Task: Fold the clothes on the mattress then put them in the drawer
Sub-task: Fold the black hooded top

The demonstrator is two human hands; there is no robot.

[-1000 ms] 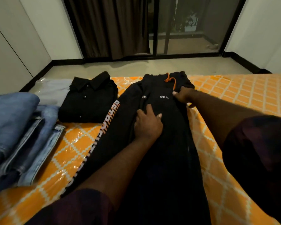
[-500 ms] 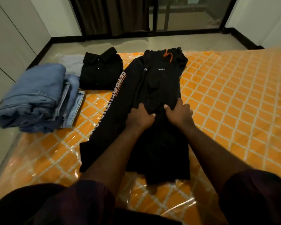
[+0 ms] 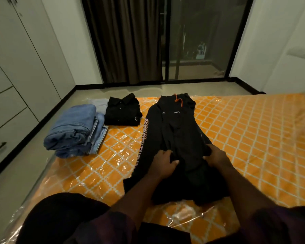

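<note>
Black hoodie (image 3: 179,131) lengthwise on mattress (image 3: 245,138): hood far, hem near.

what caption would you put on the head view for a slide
Left hand and right hand grip a black hoodie on the orange mattress, beside folded jeans and a black shirt.

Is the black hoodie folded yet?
Not yet: black hoodie lies stretched lengthwise on orange mattress; left hand and right hand grip its middle.

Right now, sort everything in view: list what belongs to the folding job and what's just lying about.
Job: black hoodie, gripped by left hand and right hand; folded jeans; folded black shirt; mattress; drawers.
Lying about: curtain; glass door.
</note>
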